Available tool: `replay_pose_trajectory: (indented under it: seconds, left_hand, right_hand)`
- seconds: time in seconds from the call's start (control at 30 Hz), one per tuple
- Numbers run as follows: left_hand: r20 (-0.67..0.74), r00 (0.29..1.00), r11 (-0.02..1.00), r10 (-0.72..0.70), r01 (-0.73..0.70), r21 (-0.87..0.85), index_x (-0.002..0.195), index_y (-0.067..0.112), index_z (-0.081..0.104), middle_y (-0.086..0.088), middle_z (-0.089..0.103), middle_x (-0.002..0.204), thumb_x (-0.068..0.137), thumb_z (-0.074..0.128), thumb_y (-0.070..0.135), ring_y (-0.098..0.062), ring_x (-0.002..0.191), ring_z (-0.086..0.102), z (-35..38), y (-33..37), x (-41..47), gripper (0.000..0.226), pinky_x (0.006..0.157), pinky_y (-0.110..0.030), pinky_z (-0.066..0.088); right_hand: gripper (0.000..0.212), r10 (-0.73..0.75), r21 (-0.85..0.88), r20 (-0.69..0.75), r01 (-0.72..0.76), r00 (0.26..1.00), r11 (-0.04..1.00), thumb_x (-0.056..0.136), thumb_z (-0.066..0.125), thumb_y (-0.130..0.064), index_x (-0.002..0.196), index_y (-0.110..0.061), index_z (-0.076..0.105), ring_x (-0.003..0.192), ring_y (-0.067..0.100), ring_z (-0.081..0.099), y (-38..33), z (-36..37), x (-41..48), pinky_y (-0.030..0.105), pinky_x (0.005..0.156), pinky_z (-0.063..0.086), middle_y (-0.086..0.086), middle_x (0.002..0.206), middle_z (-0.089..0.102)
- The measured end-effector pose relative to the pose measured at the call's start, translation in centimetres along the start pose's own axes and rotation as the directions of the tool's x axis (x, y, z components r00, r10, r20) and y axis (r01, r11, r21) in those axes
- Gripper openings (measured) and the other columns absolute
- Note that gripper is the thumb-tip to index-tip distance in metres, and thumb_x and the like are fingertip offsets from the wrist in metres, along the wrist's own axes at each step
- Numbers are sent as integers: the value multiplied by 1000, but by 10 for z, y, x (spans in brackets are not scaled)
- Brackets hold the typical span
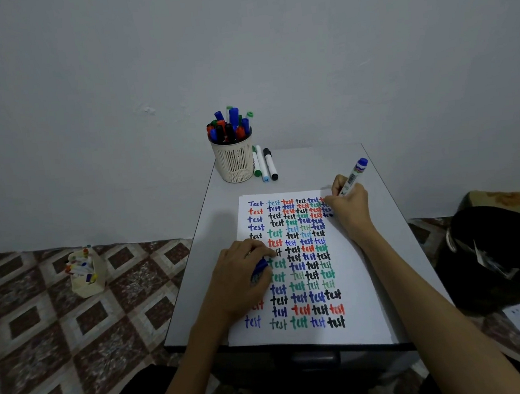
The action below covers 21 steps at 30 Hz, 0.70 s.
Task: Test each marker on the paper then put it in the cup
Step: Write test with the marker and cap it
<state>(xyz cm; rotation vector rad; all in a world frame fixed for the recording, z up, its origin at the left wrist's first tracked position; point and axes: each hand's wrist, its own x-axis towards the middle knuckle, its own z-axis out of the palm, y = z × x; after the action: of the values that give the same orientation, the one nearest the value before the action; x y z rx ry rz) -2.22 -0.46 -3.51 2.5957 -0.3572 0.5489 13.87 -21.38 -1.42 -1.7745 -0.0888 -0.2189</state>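
Found the right hand (349, 203), right of frame centre, pinching a blue marker (354, 176) between thumb and curled fingers, tip down at the upper right corner of the paper (360, 282), blue end tilted up and away. Found the left hand (243, 270), centre frame, lying on the left part of the sheet with fingers curled round a small blue piece (260, 269), judged to be the cap; cannot confirm. Noted the cup (233, 161) at the far edge of the table (389, 217), upper centre, crammed with markers, and three loose markers (263, 165) lying just beside it. Risks as judged: smearing fresh ink under the right wrist, given rows of writing directly beneath; running off the sheet onto the table, given writing so near the paper's edge; tipping the cup or jamming on insertion, given so little room among the standing markers; knocking the loose markers into a roll when reaching past. Advise capping firmly before reaching.
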Motion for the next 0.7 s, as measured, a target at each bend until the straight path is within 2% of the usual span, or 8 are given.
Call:
replay_pose_trajectory:
  seconds: [0.13,0.23,0.37,0.47,0.7]
  left_hand:
    - [5,1000,1000,-8,8,2,109,23,60,10,55,110,85,45,36,0,99,41,0,0,1,31,84,-18,29]
    - [4,1000,1000,-6,6,8,109,24,60,9,55,110,85,46,36,-1,100,42,0,-1,1,30,84,-20,30]
    - [5,1000,1000,-10,10,9,109,23,61,8,55,111,85,45,36,0,100,41,0,0,0,32,85,-17,28]
    - [5,1000,1000,-14,14,3,109,23,61,9,55,110,85,45,36,0,100,41,0,0,0,32,85,-16,27]
    - [1,1000,1000,-12,12,-1,109,23,61,8,56,110,85,45,36,-2,100,43,0,-1,0,31,84,-22,31]
  right_hand:
    - [38,22,34,-19,-21,1000,999,74,60,14,62,-16,39,60,21,52,0,-3,-1,34,60,49,7,63,48]
    - [39,10,43,-67,-7,998,999,76,59,14,62,-16,39,53,12,48,-3,-2,-3,25,52,44,3,60,47]
    - [37,-21,16,-70,23,997,1000,80,55,13,64,-15,38,52,11,44,-6,0,-4,17,46,40,2,60,44]
    - [37,-12,49,-77,16,997,999,79,54,14,64,-15,38,53,12,45,-4,-2,-3,22,51,41,3,60,44]
    - [38,22,28,-20,-21,1000,999,78,54,14,63,-16,38,55,13,46,-3,0,-1,24,53,42,3,61,45]
